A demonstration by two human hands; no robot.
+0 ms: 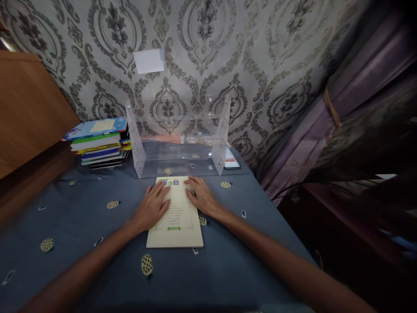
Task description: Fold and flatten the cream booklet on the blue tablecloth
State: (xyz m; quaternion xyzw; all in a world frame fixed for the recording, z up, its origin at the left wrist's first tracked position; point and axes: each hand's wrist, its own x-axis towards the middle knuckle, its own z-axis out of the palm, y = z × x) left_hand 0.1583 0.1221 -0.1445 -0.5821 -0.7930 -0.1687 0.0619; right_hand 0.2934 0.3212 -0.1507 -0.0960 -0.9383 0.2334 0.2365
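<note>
Head view: left hand (152, 207) and right hand (203, 197) rest unclenched on lower-centre book (177, 211), probably light, bendable; best held by sides.

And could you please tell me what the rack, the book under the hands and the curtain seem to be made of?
Rack: clear, glossy plastic, probably acrylic, as the wallpaper shows through it. Book: paper, likely with a smooth card cover, given its flat printed face. Curtain: cloth, perhaps with a slight sheen, hanging in folds gathered by a tie.
</note>
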